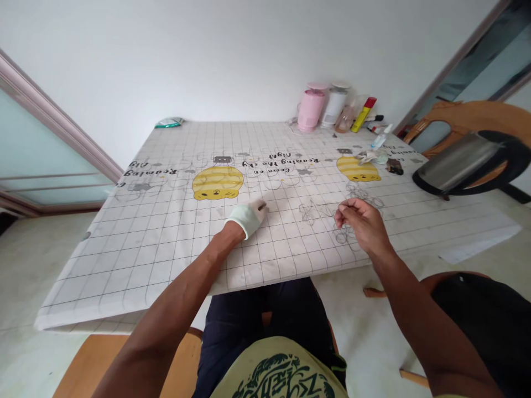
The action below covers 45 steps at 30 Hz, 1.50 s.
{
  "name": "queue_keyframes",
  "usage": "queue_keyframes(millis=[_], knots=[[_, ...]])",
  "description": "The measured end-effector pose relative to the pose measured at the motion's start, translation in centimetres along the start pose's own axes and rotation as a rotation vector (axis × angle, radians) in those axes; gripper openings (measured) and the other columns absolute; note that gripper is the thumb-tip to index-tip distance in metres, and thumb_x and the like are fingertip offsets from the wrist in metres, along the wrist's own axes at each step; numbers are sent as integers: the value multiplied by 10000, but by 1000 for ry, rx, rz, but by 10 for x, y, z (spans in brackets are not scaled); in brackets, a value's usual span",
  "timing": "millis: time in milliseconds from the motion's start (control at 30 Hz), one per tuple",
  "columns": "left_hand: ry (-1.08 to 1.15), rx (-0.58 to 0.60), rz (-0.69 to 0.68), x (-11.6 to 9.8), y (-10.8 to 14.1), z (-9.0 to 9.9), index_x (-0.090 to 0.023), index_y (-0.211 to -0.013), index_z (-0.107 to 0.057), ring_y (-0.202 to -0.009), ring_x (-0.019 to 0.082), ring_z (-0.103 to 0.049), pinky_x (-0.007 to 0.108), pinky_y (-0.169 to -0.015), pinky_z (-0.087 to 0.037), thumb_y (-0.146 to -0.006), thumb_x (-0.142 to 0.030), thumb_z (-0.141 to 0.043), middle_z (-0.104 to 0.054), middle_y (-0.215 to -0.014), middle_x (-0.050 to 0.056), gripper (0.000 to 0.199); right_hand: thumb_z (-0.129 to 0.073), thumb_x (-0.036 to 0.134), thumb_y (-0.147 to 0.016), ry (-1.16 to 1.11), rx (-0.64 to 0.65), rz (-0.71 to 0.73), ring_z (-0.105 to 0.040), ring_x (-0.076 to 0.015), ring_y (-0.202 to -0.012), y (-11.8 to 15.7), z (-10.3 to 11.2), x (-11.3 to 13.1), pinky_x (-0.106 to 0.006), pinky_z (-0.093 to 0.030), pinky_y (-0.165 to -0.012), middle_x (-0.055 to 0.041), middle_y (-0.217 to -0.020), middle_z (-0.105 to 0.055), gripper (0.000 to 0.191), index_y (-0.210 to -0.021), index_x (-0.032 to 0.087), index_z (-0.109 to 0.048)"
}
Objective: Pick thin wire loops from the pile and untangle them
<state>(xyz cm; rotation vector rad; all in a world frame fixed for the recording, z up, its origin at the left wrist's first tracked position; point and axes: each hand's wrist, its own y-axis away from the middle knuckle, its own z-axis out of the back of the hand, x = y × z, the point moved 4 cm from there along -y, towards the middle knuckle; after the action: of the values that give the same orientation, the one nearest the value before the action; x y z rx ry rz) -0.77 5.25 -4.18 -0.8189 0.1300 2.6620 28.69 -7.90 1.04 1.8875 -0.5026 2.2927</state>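
Observation:
My left hand [251, 216] wears a white glove with a pale green cuff. It rests on the tablecloth left of the middle, fingers curled in. A small dark spot shows by the gloved fingertips, and whatever they may hold is hidden. My bare right hand [362, 220] is raised a little over the cloth, thumb and fingers pinched together. Loose tangles of thin grey thread [307, 213] lie around and beneath it, and one strand runs up to its fingertips. Whether this is thread or fine wire is too small to tell.
A checked tablecloth [166, 249] with yellow prints covers the table. Along the back stand a pink device [311, 110], a white one [334, 108], and a yellow-red tube [363, 115]. A steel kettle [456, 160] is at right. A green packet [168, 122] lies at back left.

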Motion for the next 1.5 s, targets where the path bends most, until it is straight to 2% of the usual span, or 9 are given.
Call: queue_keyframes(millis=[100,300,567,800,967,1033,1167,1367,1500], knots=[[-16,3,0,2,-1,-1,-266,-1131,-790,-1054,322,-725,396,-944,-519,-984,-436,-532,-798,-1116,93,342,-758,386,-880,-100,10,-23,-601,-153,-602,0,-1,1,-304,-523,-563,-8,-737,-647,206,-875,213,-645],[-5,6,2,2,0,-1,-268,-1186,-783,-1099,323,-717,393,-962,-522,-994,-456,-517,-794,-1168,91,378,-771,401,-889,-67,36,17,-597,-156,-617,2,-8,6,-296,-523,-552,-2,-719,-645,216,-886,221,-653],[18,15,41,-2,2,2,-249,-1217,-773,-1110,325,-720,402,-988,-518,-991,-446,-527,-794,-1170,99,388,-785,386,-910,-165,116,-6,-602,-151,-619,7,-30,2,-295,-520,-564,-4,-726,-662,208,-910,213,-671],[322,132,-92,-35,22,15,-224,-1452,-637,-1149,231,-706,314,-1033,-519,-929,-333,-635,-737,-1361,39,535,-757,388,-950,-215,217,-23,-609,-150,-604,13,-56,1,-311,-519,-589,-8,-743,-670,194,-914,214,-678],[555,232,-124,-42,25,6,-170,-1445,-649,-1290,239,-653,317,-1088,-497,-935,-238,-616,-686,-1450,84,515,-761,398,-950,-251,252,-31,-612,-156,-609,13,-68,4,-321,-523,-600,-10,-740,-672,204,-913,216,-675],[627,245,-154,-38,23,0,-170,-1421,-669,-1237,238,-677,319,-1030,-530,-946,-259,-626,-689,-1442,101,485,-764,394,-948,-277,259,-30,-615,-160,-625,12,-71,5,-321,-525,-602,-13,-744,-673,202,-913,216,-676],[780,292,-203,-31,19,-10,-176,-1367,-713,-884,175,-718,308,-832,-578,-943,-362,-690,-728,-1361,133,464,-765,380,-948,-315,264,-15,-633,-176,-693,12,-75,5,-327,-538,-626,-19,-765,-673,182,-932,218,-685],[908,318,-119,-29,16,-18,-122,-1136,-802,-663,112,-639,263,-690,-549,-913,-341,-739,-801,-1061,129,318,-705,367,-994,-55,222,166,-631,-173,-692,15,-68,20,-333,-538,-664,-5,-749,-667,131,-997,237,-721],[859,256,-55,-29,13,-15,-141,-1034,-813,-630,104,-621,241,-649,-531,-931,-273,-689,-788,-935,72,209,-664,269,-1015,328,191,500,-651,-182,-765,22,-60,41,-340,-535,-695,-27,-863,-702,97,-1044,254,-755]])
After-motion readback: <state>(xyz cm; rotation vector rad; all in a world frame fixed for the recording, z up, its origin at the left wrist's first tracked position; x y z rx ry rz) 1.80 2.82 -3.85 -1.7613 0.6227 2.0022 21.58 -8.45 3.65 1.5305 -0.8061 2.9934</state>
